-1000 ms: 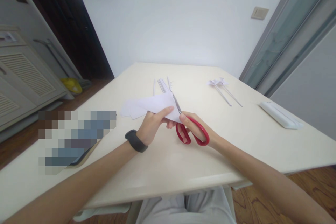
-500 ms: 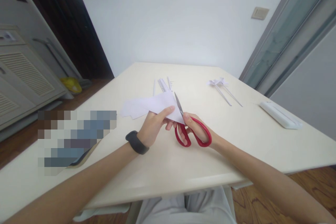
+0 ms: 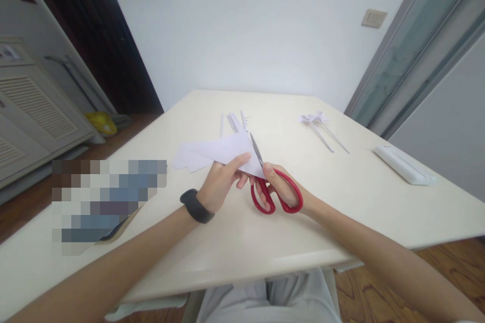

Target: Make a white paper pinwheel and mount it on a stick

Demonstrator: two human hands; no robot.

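Observation:
A white sheet of paper (image 3: 231, 147) is pinched in my left hand (image 3: 225, 179), thumb on top and fingers beneath; a dark band circles that wrist. My right hand (image 3: 280, 181) grips scissors (image 3: 292, 201) with red handles, fingers through the loops. Their blades point away from me along the sheet's right edge, parted a little at the handles. Whether the paper lies between the blades I cannot tell. More white paper pieces (image 3: 182, 156) rest on the table to the left, partly under the held sheet.
Thin white paper strips (image 3: 235, 122) lie beyond the paper. Two white paper pinwheel-like shapes on sticks (image 3: 318, 120) are at the back right. A white flat case (image 3: 403, 165) sits on the table's (image 3: 341, 212) right side. A blurred-out object (image 3: 109, 207) lies at the left.
Both hands, the paper and the scissors hold almost the same pose. The whole view has shifted very slightly.

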